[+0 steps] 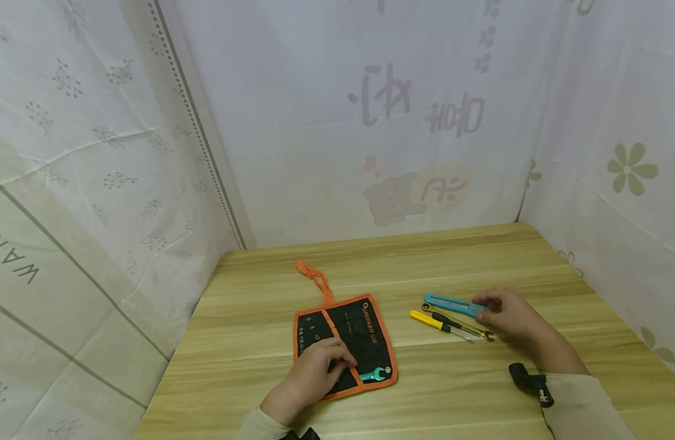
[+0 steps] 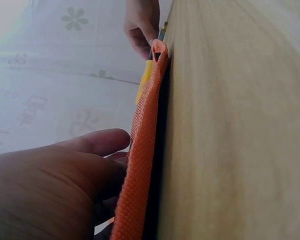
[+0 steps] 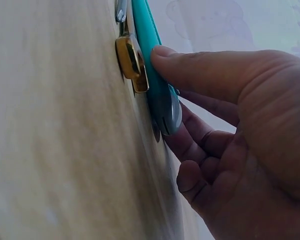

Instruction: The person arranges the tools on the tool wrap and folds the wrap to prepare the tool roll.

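My right hand (image 1: 510,315) pinches the turquoise utility knife (image 1: 448,303) near its grey end, thumb on one side, fingers on the other. The knife is low over the wooden table (image 1: 233,318), on its right-hand side; whether it touches the wood I can't tell. Just beside it, towards me, lie a brass-coloured wrench (image 1: 465,323), a black-handled screwdriver (image 1: 445,319) and a yellow-handled screwdriver (image 1: 429,320). Well to their left is the black pouch (image 1: 364,333) with orange trim, where my left hand (image 1: 315,370) rests at the pocket edge; I can't tell whether those fingers pinch the cloth. A green wrench (image 1: 374,374) pokes its open jaw from that pocket.

Holding the knife by one end only, I could let its far end swing or dip and knock the tools beside it. That grey end has a slit that looks like a blade's mouth, so a bumped slider might bring an edge out at my fingers. A careless tug on the left could skew the pouch.

The pouch carries orange lettering that looks like "GREENERY", plus small white numbers, one seemingly 10. "WAR" runs off the frame on the left cloth (image 1: 95,171).
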`<state>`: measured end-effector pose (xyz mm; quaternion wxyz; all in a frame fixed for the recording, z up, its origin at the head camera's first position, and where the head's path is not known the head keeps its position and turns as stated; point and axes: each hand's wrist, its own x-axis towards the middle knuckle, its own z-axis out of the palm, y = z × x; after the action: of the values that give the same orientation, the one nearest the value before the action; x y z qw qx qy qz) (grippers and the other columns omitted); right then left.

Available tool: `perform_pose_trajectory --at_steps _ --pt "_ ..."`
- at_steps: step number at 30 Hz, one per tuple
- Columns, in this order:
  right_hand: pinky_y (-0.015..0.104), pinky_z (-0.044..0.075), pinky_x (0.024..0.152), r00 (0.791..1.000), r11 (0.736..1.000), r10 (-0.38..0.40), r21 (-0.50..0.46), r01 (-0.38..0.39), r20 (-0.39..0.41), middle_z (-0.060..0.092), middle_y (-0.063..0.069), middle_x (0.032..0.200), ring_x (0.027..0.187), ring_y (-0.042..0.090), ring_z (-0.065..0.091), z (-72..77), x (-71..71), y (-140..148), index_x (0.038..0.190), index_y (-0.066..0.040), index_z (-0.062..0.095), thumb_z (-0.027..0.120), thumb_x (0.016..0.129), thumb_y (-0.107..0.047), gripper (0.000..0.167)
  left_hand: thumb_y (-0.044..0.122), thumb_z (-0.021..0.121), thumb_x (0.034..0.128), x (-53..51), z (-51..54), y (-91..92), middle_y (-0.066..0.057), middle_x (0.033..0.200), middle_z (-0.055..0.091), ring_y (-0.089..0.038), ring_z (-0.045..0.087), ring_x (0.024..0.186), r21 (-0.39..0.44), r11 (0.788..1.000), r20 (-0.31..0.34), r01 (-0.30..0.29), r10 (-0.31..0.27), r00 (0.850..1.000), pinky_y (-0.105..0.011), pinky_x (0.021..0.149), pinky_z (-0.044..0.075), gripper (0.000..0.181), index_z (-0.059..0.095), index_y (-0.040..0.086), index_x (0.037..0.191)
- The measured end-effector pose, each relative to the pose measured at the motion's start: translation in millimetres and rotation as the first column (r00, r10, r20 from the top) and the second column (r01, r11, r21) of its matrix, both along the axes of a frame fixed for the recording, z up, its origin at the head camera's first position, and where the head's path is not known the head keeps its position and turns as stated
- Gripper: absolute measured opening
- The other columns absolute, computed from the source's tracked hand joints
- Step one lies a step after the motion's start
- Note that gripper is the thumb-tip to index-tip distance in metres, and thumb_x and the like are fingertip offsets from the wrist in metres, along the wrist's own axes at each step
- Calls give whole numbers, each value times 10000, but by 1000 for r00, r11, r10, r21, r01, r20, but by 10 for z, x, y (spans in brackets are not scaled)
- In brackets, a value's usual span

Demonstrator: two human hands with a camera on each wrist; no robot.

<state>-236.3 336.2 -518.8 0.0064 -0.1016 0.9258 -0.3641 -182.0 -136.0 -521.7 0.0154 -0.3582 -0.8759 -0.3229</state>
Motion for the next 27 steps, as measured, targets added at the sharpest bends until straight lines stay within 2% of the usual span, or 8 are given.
perform_pose_trajectory --at_steps 8,11,18,23,27 --pt "283 490 669 998 998 4 -70 0 65 620 57 936 829 208 560 -13 1 5 1182 -57 658 771 852 -188 373 82 695 909 0 -5 -2 177 972 607 33 578 869 12 1000 4 4 -4 1000 -161 720 499 211 717 292 925" --pt "288 494 669 997 997 -4 -70 9 78 616 63 933 830 214 559 -15 1 3 1185 -65 654 783 838 -184 389 81 698 907 0 -4 -3 179 972 608 31 578 872 12 1000 -4 2 -2 1000 -165 724 499 215 716 294 923" --pt "284 478 692 999 999 -12 -43 14 47 613 69 981 854 205 540 -13 -20 -12 1173 -56 668 819 797 -191 426 86 701 905 -4 -4 -3 185 966 608 36 578 862 15 1000 -5 -4 4 1000 -165 712 499 213 713 298 920" --pt "281 478 685 997 999 -19 -48 23 70 600 78 994 857 208 536 3 -6 -25 1193 -46 660 820 798 -198 452 88 703 904 0 -6 -5 183 959 608 40 578 853 18 1000 -8 -6 6 1000 -158 699 496 206 715 294 916" --pt "298 467 697 998 1000 -22 -13 23 59 590 71 1011 868 209 525 16 12 -35 1199 -57 670 815 806 -224 451 91 704 904 2 -8 -5 185 959 606 41 577 853 17 1000 -10 -4 5 1000 -158 704 496 203 717 294 917"
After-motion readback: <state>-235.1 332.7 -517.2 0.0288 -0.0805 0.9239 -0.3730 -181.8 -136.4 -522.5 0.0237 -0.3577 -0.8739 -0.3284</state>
